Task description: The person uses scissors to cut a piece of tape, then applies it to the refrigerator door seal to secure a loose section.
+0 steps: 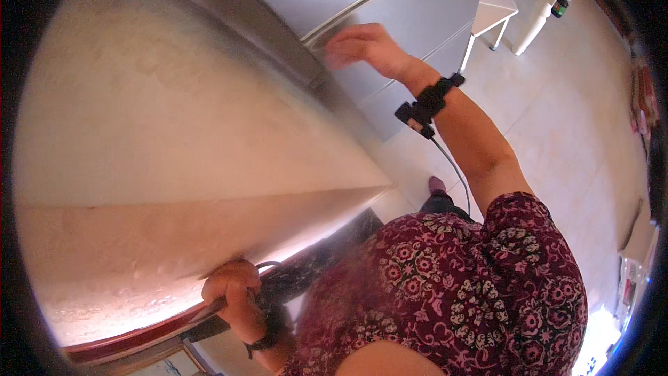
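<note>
My right hand (362, 49), blurred, reaches across to the silver appliance door (417, 10), which looks like a fridge's, beside its long seam; its fingers look bent, but whether they hold anything is unclear. A black strapped device (429, 104) with a cable is on that forearm. My left hand (233, 282) is down at the lower left against the beige wall's lower edge, fingers curled around something I cannot make out, near a dark curved cable or strap. That wrist has a dark band too.
The beige wall (139, 111) fills the left. A white table (539, 21) and white chair (490, 7) stand at the upper right on the tiled floor (563, 139). My foot (437, 186) shows below. A framed picture (167, 365) is at the bottom left.
</note>
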The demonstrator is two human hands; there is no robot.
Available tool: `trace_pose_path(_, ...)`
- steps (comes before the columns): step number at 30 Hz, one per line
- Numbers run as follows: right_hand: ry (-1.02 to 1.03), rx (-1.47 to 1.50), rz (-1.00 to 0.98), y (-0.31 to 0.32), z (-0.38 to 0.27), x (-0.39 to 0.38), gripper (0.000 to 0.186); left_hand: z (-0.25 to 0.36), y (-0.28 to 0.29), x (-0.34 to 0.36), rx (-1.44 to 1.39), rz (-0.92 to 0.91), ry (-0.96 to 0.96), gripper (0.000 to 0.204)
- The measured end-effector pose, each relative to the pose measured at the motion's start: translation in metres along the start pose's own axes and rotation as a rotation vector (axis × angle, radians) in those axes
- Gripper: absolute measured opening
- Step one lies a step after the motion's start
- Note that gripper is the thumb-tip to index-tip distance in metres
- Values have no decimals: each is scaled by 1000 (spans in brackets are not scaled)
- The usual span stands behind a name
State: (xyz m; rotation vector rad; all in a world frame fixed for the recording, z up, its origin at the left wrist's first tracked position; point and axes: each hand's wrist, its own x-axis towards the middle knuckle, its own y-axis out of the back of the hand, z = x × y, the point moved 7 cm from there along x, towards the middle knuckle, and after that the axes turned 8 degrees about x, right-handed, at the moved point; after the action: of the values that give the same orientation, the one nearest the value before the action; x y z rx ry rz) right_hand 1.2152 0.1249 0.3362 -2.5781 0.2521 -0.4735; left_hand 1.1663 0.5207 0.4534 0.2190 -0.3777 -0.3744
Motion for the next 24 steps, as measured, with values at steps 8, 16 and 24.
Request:
trace_pose_path(8,16,-93,39,-4,44,15,19,2,-2,-2,34,102,9,14)
trace_pose_path(16,-33,-244,-59,-24,27,13,17,-3,3,0,52,49,16,12)
trace_pose_path(24,-104,-136,97,6,28,14,19,-1,-1,8,34,-5,-31,13)
